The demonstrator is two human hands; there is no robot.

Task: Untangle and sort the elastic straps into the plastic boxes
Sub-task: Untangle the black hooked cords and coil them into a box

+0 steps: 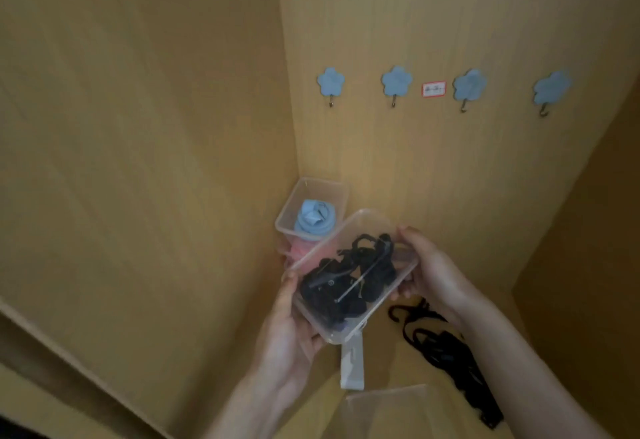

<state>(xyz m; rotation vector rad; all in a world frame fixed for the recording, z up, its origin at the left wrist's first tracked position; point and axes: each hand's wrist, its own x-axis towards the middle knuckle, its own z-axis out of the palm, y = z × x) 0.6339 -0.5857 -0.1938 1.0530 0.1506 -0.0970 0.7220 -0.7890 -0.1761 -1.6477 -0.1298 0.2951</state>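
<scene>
Both hands hold a clear plastic box [370, 227] in the air, tilted, with a tangle of black elastic straps [349, 279] inside. My left hand [289, 327] grips its near left end and my right hand [429, 268] grips its far right end. Behind it, in the corner, a second clear box [311, 192] holds a rolled light-blue strap [315, 218]. Something pink [303, 249] shows below that box, partly hidden. More black straps with hooks [443, 345] lie loose on the wooden surface under my right forearm.
Wooden cabinet walls close in on the left, back and right. Several blue flower-shaped hooks [330, 83] and a small red-edged label [433, 89] are on the back wall. A white object [352, 366] and another clear plastic piece [388, 404] lie near the front.
</scene>
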